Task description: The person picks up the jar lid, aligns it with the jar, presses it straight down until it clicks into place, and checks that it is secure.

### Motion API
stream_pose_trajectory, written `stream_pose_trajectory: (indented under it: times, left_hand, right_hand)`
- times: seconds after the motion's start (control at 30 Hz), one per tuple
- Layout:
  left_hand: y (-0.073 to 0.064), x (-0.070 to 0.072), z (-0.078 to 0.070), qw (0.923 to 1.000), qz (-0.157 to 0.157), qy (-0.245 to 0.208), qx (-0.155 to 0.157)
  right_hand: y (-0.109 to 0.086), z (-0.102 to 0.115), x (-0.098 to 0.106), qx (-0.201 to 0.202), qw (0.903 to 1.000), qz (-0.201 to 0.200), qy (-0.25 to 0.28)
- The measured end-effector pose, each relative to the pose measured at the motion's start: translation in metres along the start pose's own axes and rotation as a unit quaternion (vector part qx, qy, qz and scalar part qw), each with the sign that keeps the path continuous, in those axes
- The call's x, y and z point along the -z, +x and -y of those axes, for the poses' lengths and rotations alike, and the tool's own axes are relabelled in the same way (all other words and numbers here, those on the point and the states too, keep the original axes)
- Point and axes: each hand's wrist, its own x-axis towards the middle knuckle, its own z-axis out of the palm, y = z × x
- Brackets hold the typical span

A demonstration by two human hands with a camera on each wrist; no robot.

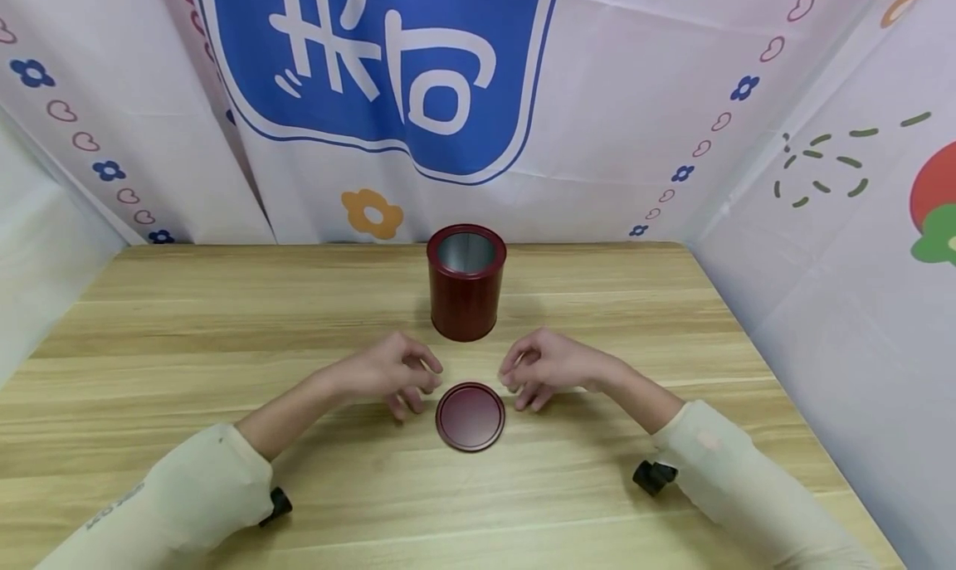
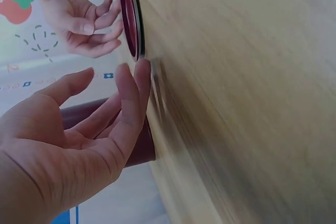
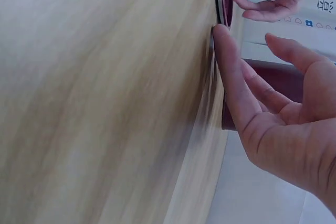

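Observation:
A round dark red lid [image 1: 470, 417] lies flat on the wooden table between the two hands. Behind it stands a dark red tin [image 1: 465, 304], upright with its top uncovered and its metal inside showing. My left hand [image 1: 396, 372] hovers just left of the lid, fingers loosely bent and holding nothing. On the other side my right hand [image 1: 548, 369] mirrors it, also with nothing in its grasp. In the left wrist view the fingertips come close to the rim of the lid [image 2: 131, 19]; whether they touch it I cannot tell.
The wooden table [image 1: 187, 304] reaches back to a white printed cloth [image 1: 597, 122] with a blue sign. Another cloth wall [image 1: 844, 246] borders the right side. Black wrist devices [image 1: 654, 476] sit under the sleeves.

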Motion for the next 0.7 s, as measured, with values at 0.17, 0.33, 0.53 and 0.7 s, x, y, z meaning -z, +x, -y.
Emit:
stream_pose_trajectory:
  times: [0.17, 0.33, 0.53, 0.7]
  left_hand:
    - [-0.0002, -0.0019, 0.001, 0.999, -0.002, -0.037, 0.028]
    - [0.0002, -0.004, 0.001, 0.9971, 0.0, -0.061, 0.046]
    - [0.0001, -0.0059, 0.0008, 0.9951, -0.001, -0.082, 0.055]
    - [0.0003, -0.0069, 0.0019, 0.9938, 0.0, -0.095, 0.058]
  right_hand:
    - [0.0005, 0.0, -0.0001, -0.008, 0.9998, 0.003, 0.018]
    - [0.0005, 0.0003, -0.001, -0.019, 0.9989, 0.008, 0.042]
    - [0.0001, 0.0012, -0.0043, -0.034, 0.9968, 0.011, 0.071]
    - [0.0, 0.0013, -0.0069, -0.036, 0.9964, 0.014, 0.076]
